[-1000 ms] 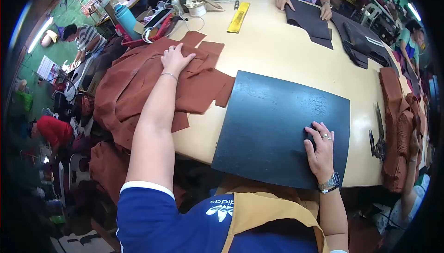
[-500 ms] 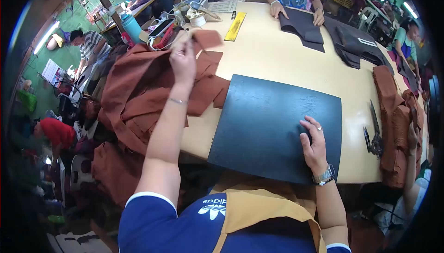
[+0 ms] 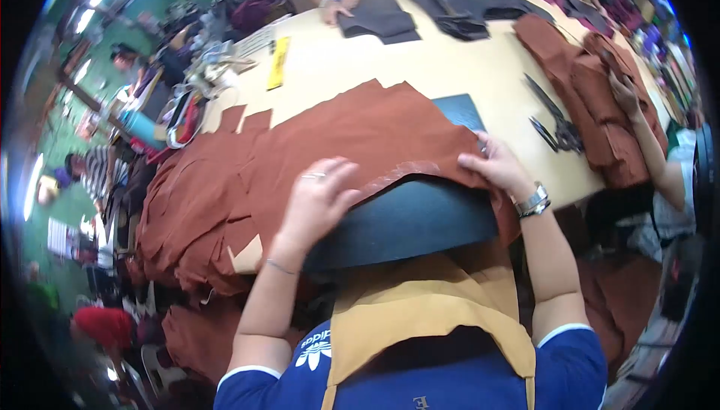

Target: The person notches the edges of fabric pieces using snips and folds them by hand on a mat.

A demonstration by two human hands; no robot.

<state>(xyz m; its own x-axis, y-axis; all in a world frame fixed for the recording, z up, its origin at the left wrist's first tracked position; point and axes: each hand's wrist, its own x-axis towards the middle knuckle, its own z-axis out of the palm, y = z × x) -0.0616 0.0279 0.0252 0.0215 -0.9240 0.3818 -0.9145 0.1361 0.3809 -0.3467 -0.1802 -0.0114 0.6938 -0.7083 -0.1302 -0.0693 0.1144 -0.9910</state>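
Note:
A wide sheet of rust-brown fabric (image 3: 352,133) lies across the table and over most of a dark board (image 3: 420,219), whose near part and far corner show. My left hand (image 3: 319,200) is at the fabric's near edge, fingers apart, with nothing visible in it. On the right, my right hand (image 3: 499,166) pinches the fabric's edge between thumb and fingers. More rust-brown pieces (image 3: 195,200) lie heaped at the left and hang over the table's edge.
Black scissors (image 3: 559,121) lie right of the board, beside a rust-brown fabric bundle (image 3: 607,103) touched by another person's hand. A yellow ruler (image 3: 278,63) and dark folded cloth (image 3: 379,19) are at the far side, near another person's hands.
The rust-brown fabric now spreads rightward over the board. My left hand has moved down and right from the heap, and my right hand has taken hold of the fabric's edge. The view has shifted.

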